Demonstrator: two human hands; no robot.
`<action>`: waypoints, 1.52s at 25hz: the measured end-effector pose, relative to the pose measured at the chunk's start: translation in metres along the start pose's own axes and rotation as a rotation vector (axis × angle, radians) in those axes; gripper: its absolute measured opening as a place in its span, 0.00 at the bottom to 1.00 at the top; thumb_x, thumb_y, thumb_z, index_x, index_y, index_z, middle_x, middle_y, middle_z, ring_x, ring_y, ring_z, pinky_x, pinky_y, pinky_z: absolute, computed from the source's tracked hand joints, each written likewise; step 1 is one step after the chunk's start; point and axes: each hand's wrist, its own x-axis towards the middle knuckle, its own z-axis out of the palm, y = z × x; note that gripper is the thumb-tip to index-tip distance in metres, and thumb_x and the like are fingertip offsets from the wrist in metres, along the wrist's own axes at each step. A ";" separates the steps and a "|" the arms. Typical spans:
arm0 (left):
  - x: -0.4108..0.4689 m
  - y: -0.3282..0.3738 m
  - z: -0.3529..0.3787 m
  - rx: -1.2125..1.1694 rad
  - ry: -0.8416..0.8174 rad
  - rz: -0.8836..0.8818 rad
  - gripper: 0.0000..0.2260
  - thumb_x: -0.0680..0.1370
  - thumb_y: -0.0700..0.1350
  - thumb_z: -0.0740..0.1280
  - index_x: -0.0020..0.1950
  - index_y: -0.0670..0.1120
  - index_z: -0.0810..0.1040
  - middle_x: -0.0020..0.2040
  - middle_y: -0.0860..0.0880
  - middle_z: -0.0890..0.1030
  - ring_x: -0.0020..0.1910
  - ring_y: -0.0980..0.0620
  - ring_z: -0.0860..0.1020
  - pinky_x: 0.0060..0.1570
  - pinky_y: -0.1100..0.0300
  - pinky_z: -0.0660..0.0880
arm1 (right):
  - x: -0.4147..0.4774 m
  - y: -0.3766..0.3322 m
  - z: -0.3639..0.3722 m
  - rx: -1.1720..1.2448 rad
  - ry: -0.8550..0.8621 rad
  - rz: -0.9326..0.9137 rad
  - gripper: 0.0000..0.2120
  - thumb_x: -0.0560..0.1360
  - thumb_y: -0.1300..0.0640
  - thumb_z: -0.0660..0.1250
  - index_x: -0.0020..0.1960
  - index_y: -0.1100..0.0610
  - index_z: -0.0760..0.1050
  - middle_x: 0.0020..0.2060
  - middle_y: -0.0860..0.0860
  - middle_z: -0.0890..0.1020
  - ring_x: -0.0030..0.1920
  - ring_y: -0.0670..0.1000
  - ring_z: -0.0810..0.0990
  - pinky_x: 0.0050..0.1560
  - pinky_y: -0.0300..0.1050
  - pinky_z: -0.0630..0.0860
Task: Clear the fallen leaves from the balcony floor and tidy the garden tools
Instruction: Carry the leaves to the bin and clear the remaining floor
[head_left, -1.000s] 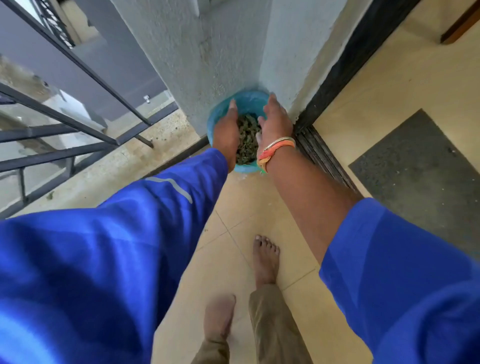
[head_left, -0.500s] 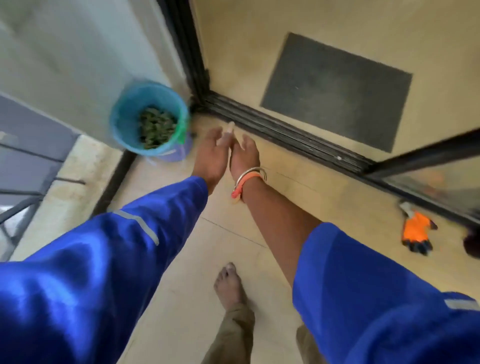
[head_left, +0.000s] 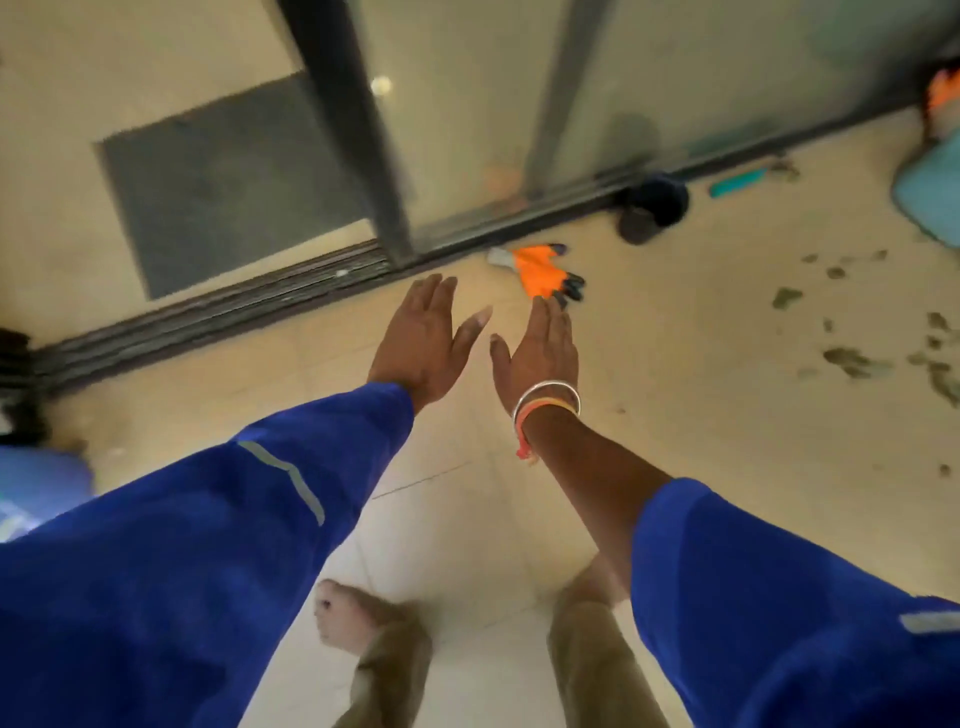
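My left hand (head_left: 423, 338) and my right hand (head_left: 540, 353) are stretched out side by side above the balcony tiles, fingers apart, holding nothing. An orange work glove with dark fingertips (head_left: 540, 270) lies on the floor just beyond my right fingertips, next to the door track. Several fallen leaves (head_left: 852, 358) are scattered on the tiles at the right. A small teal-handled tool (head_left: 737, 182) lies by the glass door further right. The blue bucket (head_left: 31, 493) shows only as a blur at the left edge.
A dark round pot (head_left: 654, 205) rests against the sliding glass door frame (head_left: 358, 156). A grey doormat (head_left: 218, 182) lies inside. A light blue object (head_left: 930, 197) and something orange (head_left: 943, 101) are at the far right edge. My bare feet (head_left: 353, 618) stand below.
Both hands left the blue bucket of leaves in the corner. My view swung right along the door track, and the hands now reach toward the orange glove with fingers spread.
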 end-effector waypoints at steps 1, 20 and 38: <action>0.009 0.033 0.019 0.036 -0.035 0.043 0.31 0.83 0.59 0.55 0.80 0.41 0.57 0.80 0.42 0.58 0.79 0.46 0.54 0.77 0.56 0.50 | 0.002 0.034 -0.019 0.017 0.011 0.051 0.35 0.81 0.46 0.59 0.80 0.58 0.48 0.80 0.55 0.52 0.79 0.55 0.49 0.77 0.54 0.54; 0.068 0.324 0.270 0.526 -0.414 0.454 0.40 0.77 0.66 0.39 0.81 0.42 0.51 0.81 0.43 0.52 0.81 0.45 0.49 0.78 0.49 0.53 | -0.008 0.386 -0.194 0.305 0.019 0.548 0.35 0.82 0.44 0.54 0.81 0.55 0.40 0.80 0.50 0.41 0.79 0.52 0.39 0.79 0.53 0.47; 0.273 0.532 0.395 0.685 -0.637 0.707 0.32 0.83 0.59 0.49 0.81 0.43 0.46 0.82 0.44 0.49 0.81 0.46 0.47 0.79 0.53 0.49 | 0.161 0.518 -0.294 0.312 0.013 0.756 0.36 0.82 0.42 0.53 0.80 0.52 0.36 0.78 0.49 0.36 0.78 0.51 0.34 0.79 0.54 0.42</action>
